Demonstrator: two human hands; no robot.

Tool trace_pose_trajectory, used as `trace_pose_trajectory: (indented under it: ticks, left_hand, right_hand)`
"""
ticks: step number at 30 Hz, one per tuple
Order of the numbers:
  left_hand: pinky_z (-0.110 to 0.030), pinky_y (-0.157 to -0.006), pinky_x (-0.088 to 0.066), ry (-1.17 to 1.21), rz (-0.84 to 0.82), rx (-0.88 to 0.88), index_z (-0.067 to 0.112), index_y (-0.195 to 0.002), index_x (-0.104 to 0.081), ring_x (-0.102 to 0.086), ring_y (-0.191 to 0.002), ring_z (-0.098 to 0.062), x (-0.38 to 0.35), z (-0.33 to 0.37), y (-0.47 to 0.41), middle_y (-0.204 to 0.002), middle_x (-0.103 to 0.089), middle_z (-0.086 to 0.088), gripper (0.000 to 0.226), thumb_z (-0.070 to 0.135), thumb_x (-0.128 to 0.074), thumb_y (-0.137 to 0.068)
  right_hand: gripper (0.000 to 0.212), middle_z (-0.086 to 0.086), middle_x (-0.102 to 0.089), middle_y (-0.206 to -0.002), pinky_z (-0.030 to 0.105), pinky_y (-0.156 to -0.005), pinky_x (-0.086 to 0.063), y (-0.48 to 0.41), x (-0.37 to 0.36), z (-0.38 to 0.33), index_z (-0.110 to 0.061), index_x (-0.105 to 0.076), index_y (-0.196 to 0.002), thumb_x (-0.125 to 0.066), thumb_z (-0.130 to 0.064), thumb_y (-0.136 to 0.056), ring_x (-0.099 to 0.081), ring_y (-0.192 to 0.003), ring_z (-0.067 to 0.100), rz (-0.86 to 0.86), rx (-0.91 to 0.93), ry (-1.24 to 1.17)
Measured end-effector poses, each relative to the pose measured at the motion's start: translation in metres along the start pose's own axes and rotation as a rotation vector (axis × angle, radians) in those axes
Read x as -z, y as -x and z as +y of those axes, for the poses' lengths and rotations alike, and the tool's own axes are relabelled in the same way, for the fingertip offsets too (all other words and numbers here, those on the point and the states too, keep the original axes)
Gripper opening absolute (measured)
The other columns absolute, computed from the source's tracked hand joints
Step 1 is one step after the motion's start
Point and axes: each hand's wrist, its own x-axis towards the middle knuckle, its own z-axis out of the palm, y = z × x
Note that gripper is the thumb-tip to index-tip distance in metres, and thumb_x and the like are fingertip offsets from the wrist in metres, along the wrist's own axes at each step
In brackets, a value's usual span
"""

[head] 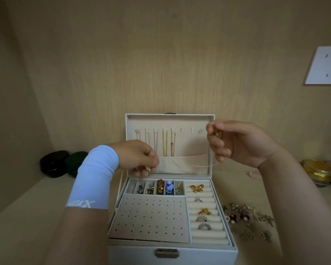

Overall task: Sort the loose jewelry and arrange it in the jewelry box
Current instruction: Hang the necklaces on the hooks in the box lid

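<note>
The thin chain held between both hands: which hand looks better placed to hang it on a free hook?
Probably the right hand: it pinches the thin chain high, close beside the empty hooks in the lid. The left hand holds it lower, by the pocket.

I see dim, warm, even light. The jewelry box looks fairly sharp, while the wall left of it bows, softens and darkens.
</note>
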Motion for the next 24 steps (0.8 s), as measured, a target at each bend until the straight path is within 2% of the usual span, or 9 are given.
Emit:
trace_pose_trajectory:
  ticks: [2, 6, 9, 11, 13, 16, 19, 21, 24]
  left_hand:
    - [-0.032, -0.077, -0.055, -0.081, -0.084, 0.044, 0.014, -0.094, -0.067, -0.069, -0.075, -0.011, -0.002, 0.004, 0.000, -0.086, -0.075, 0.001, 0.011, 0.019, -0.058, -0.098]
    - [-0.023, -0.067, -0.050, -0.237, -0.131, 0.097, 0.021, -0.095, -0.068, -0.067, -0.071, -0.004, -0.008, 0.016, 0.003, -0.076, -0.073, 0.012, 0.009, 0.027, -0.060, -0.096]
    - [-0.027, -0.072, -0.052, -0.281, -0.043, 0.047, 0.025, -0.104, -0.069, -0.069, -0.084, -0.011, -0.008, 0.023, 0.003, -0.096, -0.075, 0.008, 0.016, 0.032, -0.057, -0.097]
    - [-0.023, -0.071, -0.051, -0.163, 0.096, -0.095, 0.026, -0.102, -0.069, -0.067, -0.083, -0.008, -0.010, 0.031, 0.000, -0.095, -0.074, 0.006, 0.016, 0.024, -0.054, -0.098]
    - [-0.020, -0.075, -0.054, 0.137, 0.179, -0.221, 0.023, -0.098, -0.071, -0.069, -0.083, -0.007, -0.016, 0.042, -0.002, -0.090, -0.074, 0.005, 0.022, 0.013, -0.051, -0.098]
    - [-0.024, -0.076, -0.057, 0.420, 0.152, -0.256, 0.011, -0.105, -0.068, -0.072, -0.081, -0.018, -0.025, 0.051, -0.004, -0.088, -0.074, -0.006, 0.025, 0.008, -0.043, -0.099]
    - [-0.030, -0.070, -0.058, 0.580, 0.035, -0.265, 0.005, -0.105, -0.064, -0.051, -0.054, -0.016, -0.031, 0.049, -0.007, -0.065, -0.057, -0.006, 0.023, 0.015, -0.044, -0.103]
    - [-0.031, -0.068, -0.056, 0.550, 0.061, -0.273, 0.007, -0.099, -0.067, -0.039, -0.050, -0.012, -0.032, 0.045, -0.012, -0.056, -0.042, 0.002, 0.021, 0.020, -0.051, -0.100]
    - [-0.025, -0.063, -0.052, 0.330, 0.223, -0.278, 0.014, -0.092, -0.072, -0.047, -0.050, -0.009, -0.032, 0.042, -0.017, -0.050, -0.049, 0.010, 0.012, 0.022, -0.064, -0.093]
  right_hand:
    - [0.012, 0.004, -0.049, -0.066, 0.027, -0.046, -0.039, -0.003, -0.008, -0.002, -0.016, -0.068, -0.087, -0.061, -0.025, -0.090, -0.039, -0.049, 0.014, 0.108, -0.012, 0.185]
    - [0.022, 0.006, -0.050, -0.067, 0.029, -0.049, -0.034, -0.011, -0.033, -0.005, -0.012, -0.069, -0.091, -0.051, -0.021, -0.101, -0.038, -0.052, 0.016, 0.196, -0.021, 0.530]
    - [0.023, 0.005, -0.050, -0.063, 0.030, -0.049, -0.034, -0.018, -0.052, -0.006, -0.009, -0.070, -0.090, -0.052, -0.020, -0.100, -0.038, -0.049, 0.014, 0.212, -0.023, 0.666]
    - [0.024, 0.002, -0.049, -0.059, 0.029, -0.049, -0.032, -0.024, -0.060, -0.003, -0.006, -0.070, -0.089, -0.053, -0.019, -0.100, -0.037, -0.046, 0.012, 0.230, -0.037, 0.709]
    - [0.025, -0.004, -0.051, -0.056, 0.026, -0.047, -0.030, -0.027, -0.063, -0.001, -0.010, -0.071, -0.085, -0.055, -0.022, -0.100, -0.037, -0.044, 0.009, 0.266, -0.041, 0.734]
    - [0.025, -0.009, -0.052, -0.054, 0.024, -0.049, -0.032, -0.030, -0.059, -0.002, -0.013, -0.070, -0.080, -0.056, -0.024, -0.098, -0.040, -0.043, 0.003, 0.373, 0.008, 0.784]
    - [0.024, 0.003, -0.048, -0.060, 0.028, -0.048, -0.034, -0.028, -0.053, -0.006, -0.001, -0.064, -0.080, -0.055, -0.017, -0.095, -0.040, -0.046, 0.012, 0.424, 0.027, 0.750]
    - [0.023, 0.008, -0.049, -0.062, 0.030, -0.047, -0.037, -0.025, -0.048, -0.007, -0.003, -0.063, -0.076, -0.053, -0.014, -0.093, -0.043, -0.048, 0.019, 0.419, 0.006, 0.720]
    - [0.022, 0.009, -0.053, -0.062, 0.032, -0.050, -0.043, -0.019, -0.038, -0.007, -0.007, -0.065, -0.074, -0.056, -0.016, -0.092, -0.047, -0.050, 0.022, 0.390, -0.096, 0.739]
